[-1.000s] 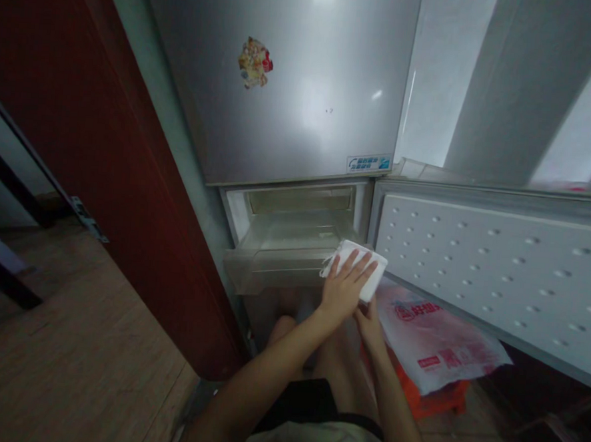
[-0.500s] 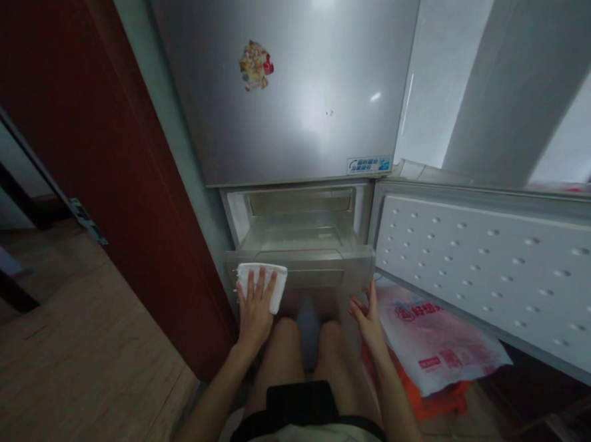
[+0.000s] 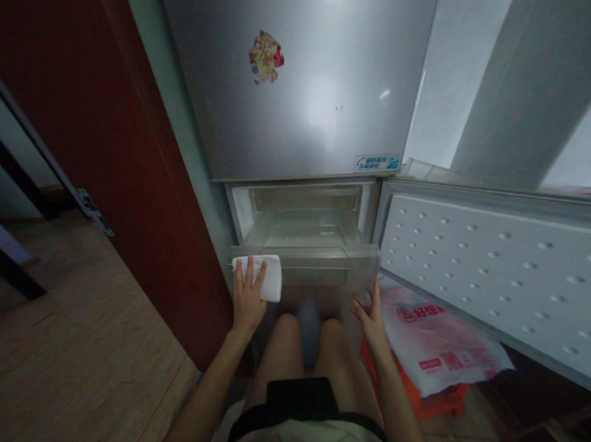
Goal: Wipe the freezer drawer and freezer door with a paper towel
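Note:
A clear plastic freezer drawer is pulled partway out of the lower compartment of a silver refrigerator. My left hand holds a folded white cloth flat against the left part of the drawer front, fingers spread over it. The cloth's top edge lies close to the drawer's upper rim. At the drawer's lower right corner is my right hand, its index finger stretched up along the side and the other fingers partly bent and apart. No object shows in that hand.
On the right, the freezer door stands swung wide. Below it a white plastic bag with red print lies over an orange stool. A dark red wooden door is close on the left. My knees are under the drawer.
My left hand has slid the cloth a little to the left along the drawer front. My right hand stays at the drawer's right corner. The camera view has shifted slightly.

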The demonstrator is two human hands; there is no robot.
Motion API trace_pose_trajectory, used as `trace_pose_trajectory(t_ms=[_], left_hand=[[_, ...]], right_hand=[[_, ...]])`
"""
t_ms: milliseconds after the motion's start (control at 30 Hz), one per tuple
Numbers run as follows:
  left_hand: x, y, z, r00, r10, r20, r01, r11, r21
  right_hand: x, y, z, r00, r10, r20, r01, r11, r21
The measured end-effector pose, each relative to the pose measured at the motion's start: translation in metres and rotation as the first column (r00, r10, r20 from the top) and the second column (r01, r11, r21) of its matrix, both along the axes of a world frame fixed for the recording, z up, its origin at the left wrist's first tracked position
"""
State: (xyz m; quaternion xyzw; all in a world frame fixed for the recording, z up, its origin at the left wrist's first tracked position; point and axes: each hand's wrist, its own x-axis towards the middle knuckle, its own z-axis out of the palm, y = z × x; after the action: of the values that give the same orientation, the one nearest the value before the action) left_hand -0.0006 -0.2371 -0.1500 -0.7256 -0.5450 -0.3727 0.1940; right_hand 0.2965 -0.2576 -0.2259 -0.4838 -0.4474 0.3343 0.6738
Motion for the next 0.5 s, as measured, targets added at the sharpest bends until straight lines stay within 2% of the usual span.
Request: trace_pose_trajectory(t_ms=[167,367,500], left_hand=[[-0.0035,-0.0012,0.0002,0.998,0.051,0.022,-0.051,0.999,0.007],[-0.0032,-0.0081,0.0036,0.999,-0.024,0.032,0.026,0.999,-0.043],[-0.0107,-0.0075,0.0009,0.999,-0.005,0.052,0.007,0.999,-0.049]], right_hand=[[0.0001,-0.0001,0.0001,1.0,0.004,-0.023,-0.005,1.0,-0.01],[-0.0005,-0.0008,0.0022,0.999,0.009,-0.039,-0.009,1.0,-0.001],[-0.0006,-0.0005,0.0022,0.998,0.007,-0.061,-0.008,1.0,-0.016]])
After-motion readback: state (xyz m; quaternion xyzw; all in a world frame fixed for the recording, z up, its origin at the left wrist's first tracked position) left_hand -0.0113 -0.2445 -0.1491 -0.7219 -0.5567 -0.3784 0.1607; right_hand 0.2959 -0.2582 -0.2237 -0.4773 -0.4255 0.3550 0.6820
